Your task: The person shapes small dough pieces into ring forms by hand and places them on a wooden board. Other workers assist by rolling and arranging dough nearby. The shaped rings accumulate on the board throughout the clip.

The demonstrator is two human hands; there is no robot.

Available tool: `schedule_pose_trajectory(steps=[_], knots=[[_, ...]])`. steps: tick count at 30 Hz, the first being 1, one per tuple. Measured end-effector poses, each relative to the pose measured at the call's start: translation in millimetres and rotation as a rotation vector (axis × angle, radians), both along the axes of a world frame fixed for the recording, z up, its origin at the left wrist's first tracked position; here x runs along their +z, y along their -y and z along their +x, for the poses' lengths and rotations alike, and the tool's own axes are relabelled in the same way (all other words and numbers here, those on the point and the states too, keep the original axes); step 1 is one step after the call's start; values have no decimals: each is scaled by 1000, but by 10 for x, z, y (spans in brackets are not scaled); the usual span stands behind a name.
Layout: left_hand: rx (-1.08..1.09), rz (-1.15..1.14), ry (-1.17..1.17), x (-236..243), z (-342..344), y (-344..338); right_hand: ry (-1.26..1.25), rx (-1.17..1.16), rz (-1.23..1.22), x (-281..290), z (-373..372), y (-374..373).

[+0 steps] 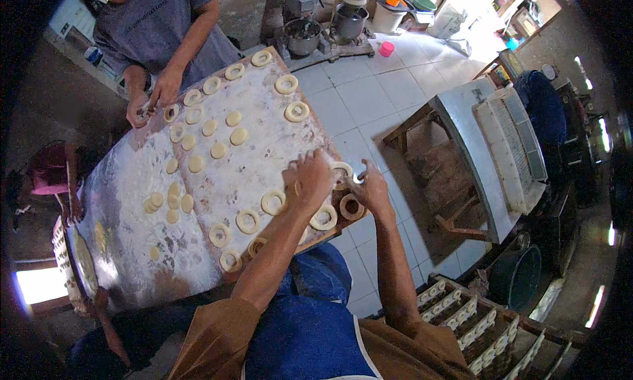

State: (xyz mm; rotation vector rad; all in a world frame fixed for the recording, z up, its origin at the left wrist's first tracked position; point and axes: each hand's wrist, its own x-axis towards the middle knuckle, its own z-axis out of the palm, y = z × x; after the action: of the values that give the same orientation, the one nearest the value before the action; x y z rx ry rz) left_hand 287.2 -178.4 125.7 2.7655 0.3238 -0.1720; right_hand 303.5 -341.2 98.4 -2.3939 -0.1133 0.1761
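A pale dough ring [341, 172] is between my two hands at the right edge of the floured table [264, 149]. My left hand [314, 179] grips its left side, the fingers partly bent and the thumb side against the dough. On the other side my right hand [370, 187] holds the ring with thumb and fingers. More rings lie close by, such as a dough ring [323, 217] below my hands and another ring [273, 202] left of my left wrist. My left forearm partly covers some of them.
Across the table a person in a grey shirt [155, 37] handles dough. Flat dough discs [196, 164] lie mid-table. To the right stand a grey table [484, 162] with a white crate [511, 143]. A rack of dough rings [475, 321] is at lower right, and mixers [303, 37] stand behind.
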Motion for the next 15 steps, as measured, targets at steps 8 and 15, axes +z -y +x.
schedule_pose_trajectory(steps=[8, 15], knots=[[-21, -193, 227, -291, -96, -192, -15, 182, 69, -215, 123, 27], [343, 40, 312, -131, -1047, -1289, 157, 33, 218, -63, -378, 88]])
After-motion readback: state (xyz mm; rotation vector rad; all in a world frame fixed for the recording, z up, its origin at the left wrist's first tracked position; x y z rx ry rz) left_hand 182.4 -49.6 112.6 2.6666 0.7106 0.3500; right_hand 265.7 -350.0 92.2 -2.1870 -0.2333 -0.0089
